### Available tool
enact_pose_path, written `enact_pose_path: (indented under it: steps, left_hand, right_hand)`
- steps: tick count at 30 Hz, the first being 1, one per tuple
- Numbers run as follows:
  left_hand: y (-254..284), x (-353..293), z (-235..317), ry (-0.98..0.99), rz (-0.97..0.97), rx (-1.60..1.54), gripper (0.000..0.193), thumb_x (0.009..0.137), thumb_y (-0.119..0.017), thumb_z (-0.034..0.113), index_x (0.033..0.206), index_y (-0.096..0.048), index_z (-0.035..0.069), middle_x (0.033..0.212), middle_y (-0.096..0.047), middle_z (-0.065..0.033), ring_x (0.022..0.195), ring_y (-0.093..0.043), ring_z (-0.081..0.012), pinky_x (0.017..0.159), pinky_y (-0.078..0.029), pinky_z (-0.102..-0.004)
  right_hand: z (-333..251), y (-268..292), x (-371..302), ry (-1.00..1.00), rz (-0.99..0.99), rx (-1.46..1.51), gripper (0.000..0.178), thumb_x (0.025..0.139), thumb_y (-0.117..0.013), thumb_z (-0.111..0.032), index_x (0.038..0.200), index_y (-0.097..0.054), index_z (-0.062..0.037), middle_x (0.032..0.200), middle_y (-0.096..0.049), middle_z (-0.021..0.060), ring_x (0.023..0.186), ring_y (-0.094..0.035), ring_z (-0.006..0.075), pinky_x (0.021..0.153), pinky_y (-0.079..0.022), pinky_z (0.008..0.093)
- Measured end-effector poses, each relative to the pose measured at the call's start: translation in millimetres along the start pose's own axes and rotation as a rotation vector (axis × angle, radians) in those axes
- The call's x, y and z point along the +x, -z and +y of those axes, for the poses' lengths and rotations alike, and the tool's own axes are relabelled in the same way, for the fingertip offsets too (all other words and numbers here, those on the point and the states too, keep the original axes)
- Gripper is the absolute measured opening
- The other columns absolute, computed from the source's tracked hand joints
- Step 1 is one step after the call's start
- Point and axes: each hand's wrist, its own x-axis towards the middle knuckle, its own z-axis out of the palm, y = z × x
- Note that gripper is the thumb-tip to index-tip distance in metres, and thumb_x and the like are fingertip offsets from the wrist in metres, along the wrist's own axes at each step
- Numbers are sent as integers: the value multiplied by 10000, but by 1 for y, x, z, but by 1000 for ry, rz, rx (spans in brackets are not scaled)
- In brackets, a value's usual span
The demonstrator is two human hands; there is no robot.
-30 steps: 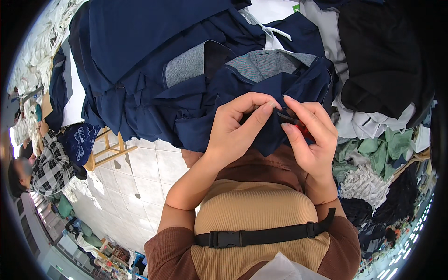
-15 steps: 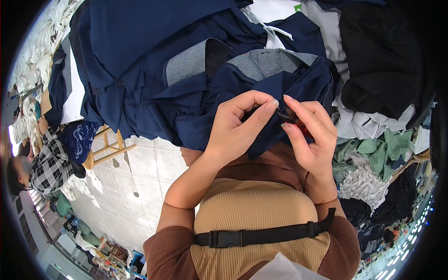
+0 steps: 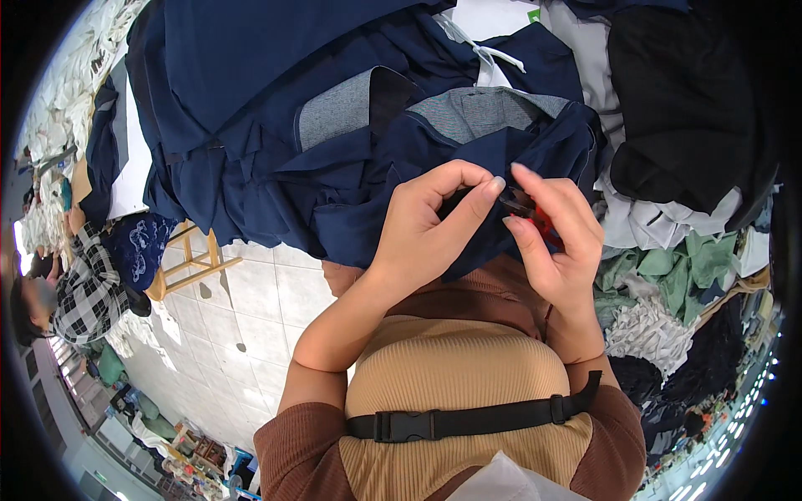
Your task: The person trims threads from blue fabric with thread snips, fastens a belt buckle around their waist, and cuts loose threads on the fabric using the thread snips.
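Observation:
Navy fabric (image 3: 359,196) with grey-lined waistband-like parts (image 3: 476,117) lies heaped before me and hangs over the edge toward my lap. My left hand (image 3: 426,225) pinches thumb to forefinger at the cloth's near side; I cannot make out whether a thread or a fold is between the tips. Just right of it, my right hand (image 3: 558,238) curls around small thread snips (image 3: 541,224) with red on the handle and dark blades. Those blades point toward the left fingertips. The rest of the snips is hidden in the palm.
Black cloth (image 3: 681,108) is piled at the right, above green scraps (image 3: 693,267) and white scraps (image 3: 652,330). A white drawstring (image 3: 493,54) lies across the navy heap. At the left are a wooden stool (image 3: 196,263) and a person in a checked shirt (image 3: 92,288).
Both hands keep nearly the same place. My right hand and the snips have shifted very slightly, and more red shows between the fingers.

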Motion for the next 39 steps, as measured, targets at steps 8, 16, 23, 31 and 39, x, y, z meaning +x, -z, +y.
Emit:
enact_pose_path:
  steps: [8, 16, 23, 31, 39]
  left_hand:
    - [-4, -1, 11, 40, 12, -116, 105, 879, -583, 79, 921, -611, -14, 754, -564, 49, 688, -457, 8, 593, -362, -140]
    - [-1, -3, 15, 10, 29, -88, 95, 838, -624, 27, 918, -625, -24, 810, -603, 27, 737, -508, -1, 638, -402, -143]
    - [-3, -2, 19, 69, 63, -122, 104, 830, -635, 27, 922, -637, -21, 799, -614, 23, 724, -521, -2, 626, -408, -139]
    - [-4, 0, 14, 36, 66, -84, 117, 828, -636, 29, 932, -644, -25, 788, -618, 22, 701, -514, -2, 612, -405, -139]
    - [-4, -1, 16, 81, 54, -117, 69, 827, -628, 17, 879, -637, -26, 783, -626, 6, 714, -531, -3, 619, -412, -139]
  right_hand:
    - [0, -16, -8, -246, 245, 391, 323, 712, -689, 25, 1016, -581, 21, 869, -573, 86, 775, -560, 119, 667, -457, 211]
    - [5, -8, -13, 72, 279, -76, 341, 649, -709, 74, 973, -620, 15, 888, -609, 145, 766, -604, 231, 671, -492, 267]
    - [8, -7, -10, 226, 296, -203, 319, 645, -713, 79, 950, -656, 1, 872, -633, 130, 735, -624, 230, 638, -503, 269]
    - [8, -6, -11, 177, 303, -194, 312, 646, -711, 79, 945, -657, 5, 863, -636, 135, 727, -629, 232, 636, -505, 268]
    - [11, -9, -10, 231, 292, -216, 270, 654, -694, 89, 909, -652, 10, 837, -642, 129, 697, -624, 225, 616, -499, 265]
